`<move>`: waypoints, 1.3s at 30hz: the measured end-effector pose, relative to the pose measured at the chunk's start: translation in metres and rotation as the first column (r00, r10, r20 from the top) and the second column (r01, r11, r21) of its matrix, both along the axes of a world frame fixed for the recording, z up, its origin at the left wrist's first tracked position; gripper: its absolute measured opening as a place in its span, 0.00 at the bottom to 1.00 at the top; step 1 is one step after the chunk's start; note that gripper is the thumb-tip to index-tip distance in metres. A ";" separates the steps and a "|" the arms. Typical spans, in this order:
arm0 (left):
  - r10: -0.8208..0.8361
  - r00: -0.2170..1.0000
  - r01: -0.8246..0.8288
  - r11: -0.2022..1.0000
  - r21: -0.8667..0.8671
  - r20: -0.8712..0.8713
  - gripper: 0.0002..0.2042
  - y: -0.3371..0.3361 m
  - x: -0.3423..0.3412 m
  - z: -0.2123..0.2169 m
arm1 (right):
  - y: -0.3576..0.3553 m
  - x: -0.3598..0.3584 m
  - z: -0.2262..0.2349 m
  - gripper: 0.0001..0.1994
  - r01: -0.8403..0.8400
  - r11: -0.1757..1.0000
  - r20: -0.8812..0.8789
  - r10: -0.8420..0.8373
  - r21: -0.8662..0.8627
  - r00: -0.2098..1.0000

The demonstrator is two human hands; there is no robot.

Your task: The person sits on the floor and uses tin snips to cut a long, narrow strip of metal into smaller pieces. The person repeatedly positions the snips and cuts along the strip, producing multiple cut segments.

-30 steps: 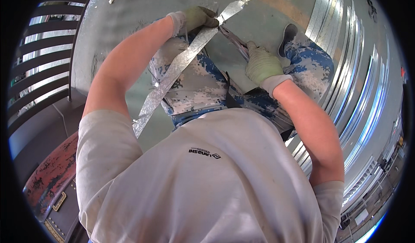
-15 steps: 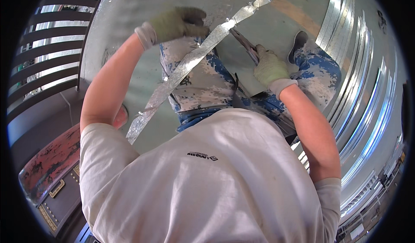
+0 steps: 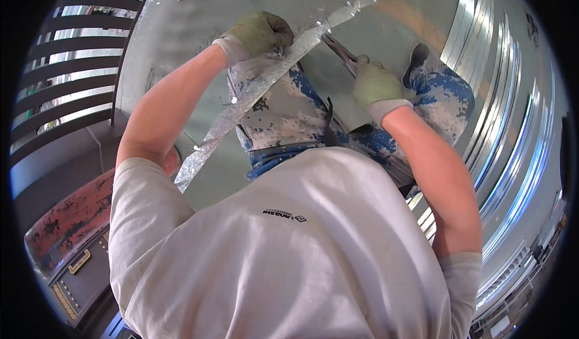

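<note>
Thin sheet-metal strip [image 3: 265, 91], bright, slightly crinkled, glinting. Dull grey galvanised sheet [image 3: 386, 43] beneath, matt and smudged. Knitted cloth gloves, greenish and worn, on left hand [image 3: 260, 32] and right hand [image 3: 375, 84]. Glossy ribbed metal profiles [image 3: 512, 134] at right of frame. Paint-spattered camouflage cloth trousers [image 3: 283, 110].
</note>
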State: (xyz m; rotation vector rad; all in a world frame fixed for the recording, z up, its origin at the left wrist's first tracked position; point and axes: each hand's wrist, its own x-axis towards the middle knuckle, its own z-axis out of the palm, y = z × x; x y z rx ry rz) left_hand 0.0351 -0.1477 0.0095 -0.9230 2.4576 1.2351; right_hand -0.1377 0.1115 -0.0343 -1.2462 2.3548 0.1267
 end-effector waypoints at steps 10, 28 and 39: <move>0.023 0.997 -0.032 0.991 -0.130 -0.068 0.14 -0.020 -0.053 0.024 | -0.031 -0.059 0.026 0.23 0.041 0.998 0.008 -0.040 -0.050 0.999; 0.210 0.976 -0.175 0.915 -0.362 0.057 0.39 0.032 0.062 0.083 | -0.045 -0.060 -0.016 0.29 0.115 0.991 0.061 -0.111 -0.073 0.992; 0.322 0.924 -0.253 0.919 -0.301 0.205 0.45 0.023 0.088 0.084 | -0.038 -0.062 -0.032 0.28 0.103 0.992 0.071 -0.098 -0.069 0.993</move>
